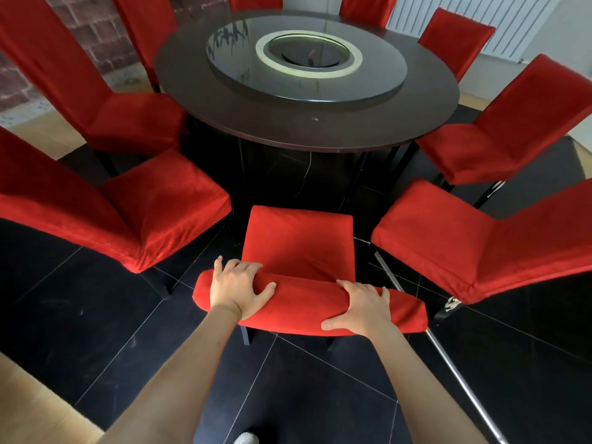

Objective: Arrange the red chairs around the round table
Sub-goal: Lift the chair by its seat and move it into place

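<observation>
A red-covered chair (299, 241) stands right in front of me, its seat pointing at the dark round table (224, 110). My left hand (238, 288) grips the left part of its backrest top, fingers curled over the far side. My right hand (360, 307) grips the right part the same way, thumb on the near face. Several more red chairs ring the table: two on the left (166, 200) (134, 120), two on the right (448, 238) (480, 149), others at the back.
A glass turntable (378, 72) with a pale ring lies on the table top. The floor is black tile, with light wood flooring at the lower left. A metal rod (448, 357) lies on the floor at the right. A white radiator (512, 24) hangs on the back wall.
</observation>
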### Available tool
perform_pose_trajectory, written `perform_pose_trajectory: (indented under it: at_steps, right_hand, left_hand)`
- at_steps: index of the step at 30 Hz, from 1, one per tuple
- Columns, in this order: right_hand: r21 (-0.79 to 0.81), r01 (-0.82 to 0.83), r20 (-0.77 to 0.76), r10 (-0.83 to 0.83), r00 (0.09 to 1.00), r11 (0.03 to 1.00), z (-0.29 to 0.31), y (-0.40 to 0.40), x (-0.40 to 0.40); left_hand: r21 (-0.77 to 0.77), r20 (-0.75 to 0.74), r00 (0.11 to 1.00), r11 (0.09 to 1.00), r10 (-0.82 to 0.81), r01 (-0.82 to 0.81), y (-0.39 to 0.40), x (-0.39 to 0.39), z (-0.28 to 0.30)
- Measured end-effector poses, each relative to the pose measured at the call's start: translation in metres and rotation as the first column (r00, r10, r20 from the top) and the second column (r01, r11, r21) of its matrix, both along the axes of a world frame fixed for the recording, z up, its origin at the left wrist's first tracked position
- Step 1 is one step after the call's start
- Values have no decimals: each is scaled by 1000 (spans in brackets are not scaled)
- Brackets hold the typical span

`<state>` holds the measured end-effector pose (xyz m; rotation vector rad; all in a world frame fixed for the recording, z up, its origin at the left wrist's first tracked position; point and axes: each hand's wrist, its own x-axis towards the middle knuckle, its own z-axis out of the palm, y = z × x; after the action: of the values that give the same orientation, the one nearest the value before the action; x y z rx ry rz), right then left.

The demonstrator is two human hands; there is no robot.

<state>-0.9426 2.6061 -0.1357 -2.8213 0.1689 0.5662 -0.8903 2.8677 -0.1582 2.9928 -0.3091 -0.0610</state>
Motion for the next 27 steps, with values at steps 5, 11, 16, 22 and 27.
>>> perform_pose_trajectory:
  at_steps: [5,11,16,22,27]
  right_hand:
    - [-15,52,-45,-53,998,999,5,13,6]
    - [89,222,18,-224,974,971,18,17,-7]
    - [167,356,127,-378,917,920,46,-3,-20]
    - [220,442,229,-487,843,869,91,-57,-44]
    - [274,503,276,-568,776,820,121,-118,-78]
  left_hand:
    - [2,-30,999,1000,-14,14,8,9,-1]
    - [-99,-31,995,991,-95,92,8,12,5]
    - [-328,56,984,928,-167,176,-33,22,35]
    - [-407,97,948,857,-303,316,-113,33,83]
    - [-521,167,907,746,-387,414,-195,16,120]
